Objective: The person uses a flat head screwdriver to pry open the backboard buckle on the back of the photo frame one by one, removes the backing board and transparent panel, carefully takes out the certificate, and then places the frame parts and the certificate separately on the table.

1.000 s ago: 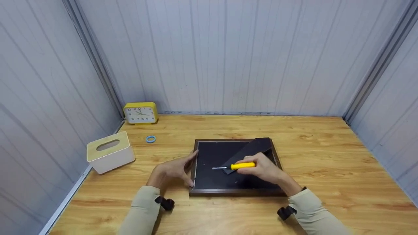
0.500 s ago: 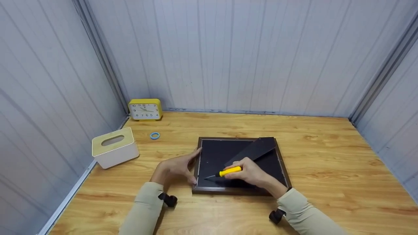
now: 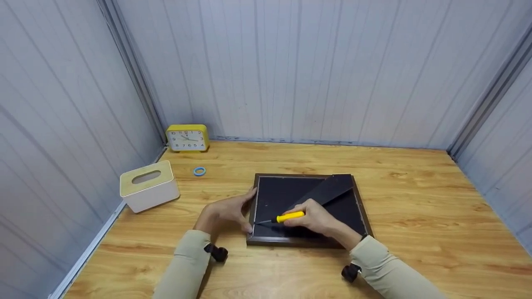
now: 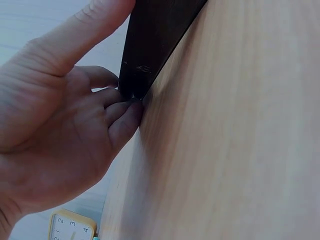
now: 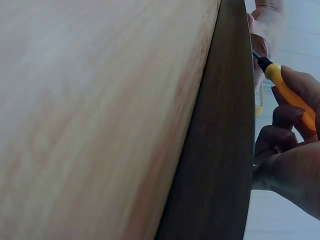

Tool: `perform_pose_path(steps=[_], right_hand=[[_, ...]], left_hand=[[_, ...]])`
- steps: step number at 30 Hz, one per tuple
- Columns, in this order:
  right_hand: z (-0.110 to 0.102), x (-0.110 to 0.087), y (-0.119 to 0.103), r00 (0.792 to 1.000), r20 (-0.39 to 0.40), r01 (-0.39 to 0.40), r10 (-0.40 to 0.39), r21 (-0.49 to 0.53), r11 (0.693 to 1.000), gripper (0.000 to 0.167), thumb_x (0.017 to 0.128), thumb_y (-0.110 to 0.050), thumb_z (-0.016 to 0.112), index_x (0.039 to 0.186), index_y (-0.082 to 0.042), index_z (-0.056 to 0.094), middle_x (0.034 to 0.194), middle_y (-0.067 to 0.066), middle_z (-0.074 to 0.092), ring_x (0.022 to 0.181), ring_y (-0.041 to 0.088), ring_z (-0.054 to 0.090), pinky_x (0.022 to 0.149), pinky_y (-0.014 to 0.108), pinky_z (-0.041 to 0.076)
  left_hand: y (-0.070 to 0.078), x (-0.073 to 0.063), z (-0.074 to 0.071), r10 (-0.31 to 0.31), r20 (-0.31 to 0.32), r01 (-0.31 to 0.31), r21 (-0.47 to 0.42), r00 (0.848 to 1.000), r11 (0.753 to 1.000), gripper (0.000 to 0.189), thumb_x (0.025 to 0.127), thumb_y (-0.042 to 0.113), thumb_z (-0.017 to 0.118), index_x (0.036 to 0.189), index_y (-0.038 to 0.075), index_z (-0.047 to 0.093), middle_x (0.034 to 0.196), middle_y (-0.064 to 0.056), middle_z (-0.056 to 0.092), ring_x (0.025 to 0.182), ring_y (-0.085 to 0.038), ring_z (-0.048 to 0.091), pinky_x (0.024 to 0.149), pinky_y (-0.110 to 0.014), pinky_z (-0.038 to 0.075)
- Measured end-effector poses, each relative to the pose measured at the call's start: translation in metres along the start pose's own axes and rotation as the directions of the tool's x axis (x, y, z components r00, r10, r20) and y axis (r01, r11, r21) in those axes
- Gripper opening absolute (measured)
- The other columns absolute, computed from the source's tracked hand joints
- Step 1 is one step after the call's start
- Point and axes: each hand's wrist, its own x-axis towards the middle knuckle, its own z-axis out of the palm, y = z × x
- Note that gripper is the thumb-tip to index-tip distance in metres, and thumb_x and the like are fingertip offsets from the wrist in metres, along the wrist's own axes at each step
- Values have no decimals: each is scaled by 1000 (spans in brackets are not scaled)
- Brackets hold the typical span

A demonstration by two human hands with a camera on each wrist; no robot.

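Since the first frame, yellow screwdriver has shifted left and nearer; tip now at the left inner edge of the dark frame. Left to right: tissue box; blue ring; left hand holding the frame's left side, fingers bent; right hand grasping the screwdriver's handle.

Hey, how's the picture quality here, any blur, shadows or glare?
Head: fairly evenly lit, clock numerals legible; left wrist: table grain blurred, shadow beside the frame, left hand partly shaded; right wrist: pale glare washing the table, right hand dim.
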Motion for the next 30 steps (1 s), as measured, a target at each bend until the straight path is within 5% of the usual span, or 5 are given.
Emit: perform_pose_path(steps=[14,30], right_hand=[[5,5,-8,999,-34,-41,39,-79,996,26,84,-22,83,105,-8,80,97,4,74,83,16,62,69,25,52],[19,31,-67,1000,-29,5,-11,-211,978,16,87,-17,79,99,-7,80,78,3,72,57,10,55,52,23,46]], left_hand=[[5,1,4,-56,-44,57,38,997,998,133,64,22,95,161,11,6,166,-15,-3,151,-25,2,121,-40,8],[6,1,2,-82,-15,83,57,997,995,133,66,30,94,162,12,3,166,-14,-6,151,-24,1,121,-41,8]])
